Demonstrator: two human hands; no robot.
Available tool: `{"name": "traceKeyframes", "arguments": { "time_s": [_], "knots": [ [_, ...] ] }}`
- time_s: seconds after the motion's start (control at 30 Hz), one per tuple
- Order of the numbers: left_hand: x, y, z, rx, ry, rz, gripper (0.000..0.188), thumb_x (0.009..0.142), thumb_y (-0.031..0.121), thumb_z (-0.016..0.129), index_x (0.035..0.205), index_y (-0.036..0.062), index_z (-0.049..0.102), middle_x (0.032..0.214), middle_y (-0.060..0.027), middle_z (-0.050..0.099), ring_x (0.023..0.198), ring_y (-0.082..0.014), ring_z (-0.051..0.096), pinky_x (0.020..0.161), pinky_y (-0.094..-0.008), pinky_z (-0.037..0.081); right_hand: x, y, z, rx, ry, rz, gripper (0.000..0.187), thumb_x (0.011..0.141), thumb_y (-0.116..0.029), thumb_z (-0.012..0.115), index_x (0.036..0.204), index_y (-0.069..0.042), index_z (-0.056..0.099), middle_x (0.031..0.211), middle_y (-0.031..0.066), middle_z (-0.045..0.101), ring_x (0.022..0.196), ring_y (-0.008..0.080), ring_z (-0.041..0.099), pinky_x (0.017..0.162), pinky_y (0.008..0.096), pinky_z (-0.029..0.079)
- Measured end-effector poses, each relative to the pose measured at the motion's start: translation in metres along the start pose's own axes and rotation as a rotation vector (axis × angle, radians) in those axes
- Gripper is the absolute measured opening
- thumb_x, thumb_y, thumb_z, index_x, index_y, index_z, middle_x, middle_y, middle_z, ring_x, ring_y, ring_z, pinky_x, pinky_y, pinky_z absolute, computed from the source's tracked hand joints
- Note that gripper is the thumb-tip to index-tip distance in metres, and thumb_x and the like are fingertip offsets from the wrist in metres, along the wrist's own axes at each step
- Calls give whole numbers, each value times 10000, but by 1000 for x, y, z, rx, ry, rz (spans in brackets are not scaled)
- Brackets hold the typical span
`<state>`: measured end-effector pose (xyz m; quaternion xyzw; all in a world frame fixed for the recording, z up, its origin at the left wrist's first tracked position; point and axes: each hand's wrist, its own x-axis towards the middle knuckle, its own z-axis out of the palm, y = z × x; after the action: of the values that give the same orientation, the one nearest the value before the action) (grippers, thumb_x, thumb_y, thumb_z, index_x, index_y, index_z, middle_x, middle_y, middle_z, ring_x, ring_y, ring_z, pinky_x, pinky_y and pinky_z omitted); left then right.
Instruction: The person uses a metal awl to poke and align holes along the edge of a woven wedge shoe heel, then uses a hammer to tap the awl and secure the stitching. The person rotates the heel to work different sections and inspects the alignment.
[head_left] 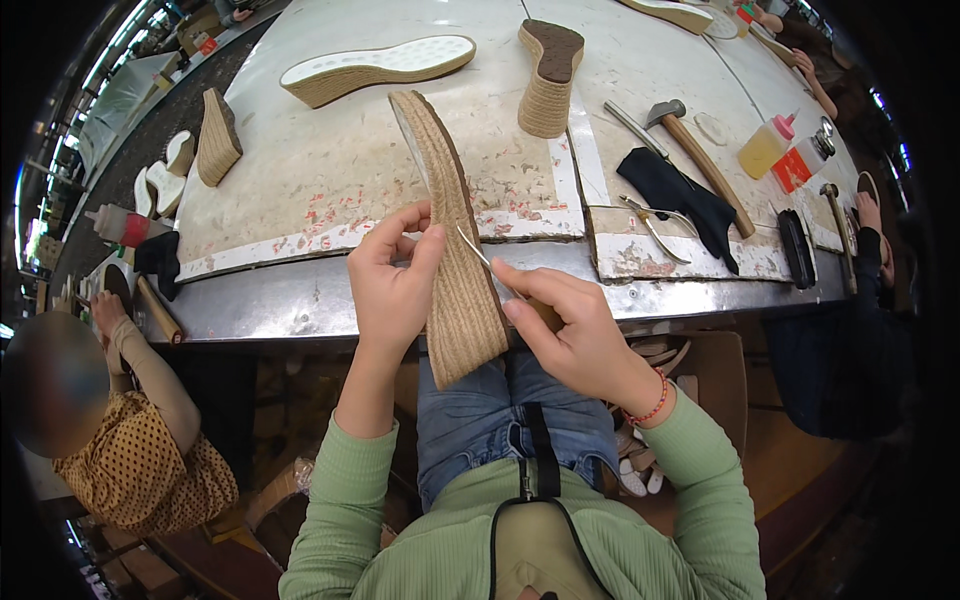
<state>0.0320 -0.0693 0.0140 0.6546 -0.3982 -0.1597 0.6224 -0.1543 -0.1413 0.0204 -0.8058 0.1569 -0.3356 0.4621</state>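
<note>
A rope-wrapped wedge shoe sole [464,315] stands on its side before me, its thick heel end over my lap and its toe reaching over the worktable. My left hand [390,285] is closed on its left side, the thumb pressed against the rope wrapping. In my right hand [575,320] is a curved awl [474,247] with a handle partly hidden by my fingers. The awl's slim metal point lies against the sole's right-hand side, near my left thumb. Whether the point has gone between the rope strands, I cannot tell.
More wedge soles, one white-topped [385,65] and one brown-bottomed [550,75], lie farther back. To the right are a hammer [705,165], pincers [655,225], a black cloth [680,195] and a yellow squeeze bottle [768,147]. Co-workers sit at both sides; a metal edge [290,308] borders the table.
</note>
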Motion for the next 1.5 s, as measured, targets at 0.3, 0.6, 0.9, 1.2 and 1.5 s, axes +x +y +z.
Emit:
{"name": "traceKeyframes", "arguments": {
  "time_s": [0.3,0.6,0.9,1.2,1.5],
  "knots": [
    [-2,-2,1,2,9,19,263,861,68,676,1096,-50,688,903,-71,699,676,-63,558,644,-231,475,3,-2,-1,-48,-82,25,357,907,-12,623,1261,33,618,891,139,657,704,189,608,636,290,489],
    [-2,3,3,15,16,10,256,866,55,664,1097,-53,685,899,-78,688,669,-61,558,617,-222,465,-2,-7,0,-126,-37,11,386,887,12,633,1272,19,620,778,95,570,602,149,511,546,287,424],
    [-2,-2,3,-59,5,-8,261,870,42,668,1110,-60,676,899,-86,677,652,-55,547,595,-210,457,4,-7,-1,-167,-83,25,384,880,-37,644,1259,18,616,801,137,580,619,271,579,573,356,478],
    [-2,-3,3,-120,-2,-23,262,882,35,665,1118,-78,663,913,-83,666,642,-41,552,577,-194,452,3,-5,2,-152,-50,5,405,876,24,640,1281,18,611,767,89,541,576,147,495,530,288,414],
    [-1,-2,3,-154,-6,-44,263,883,25,662,1120,-88,657,917,-86,664,640,-38,553,568,-189,448,7,-12,-3,-198,-92,43,381,880,-49,651,1258,1,622,809,134,584,618,281,587,568,371,482]
  ]
}}
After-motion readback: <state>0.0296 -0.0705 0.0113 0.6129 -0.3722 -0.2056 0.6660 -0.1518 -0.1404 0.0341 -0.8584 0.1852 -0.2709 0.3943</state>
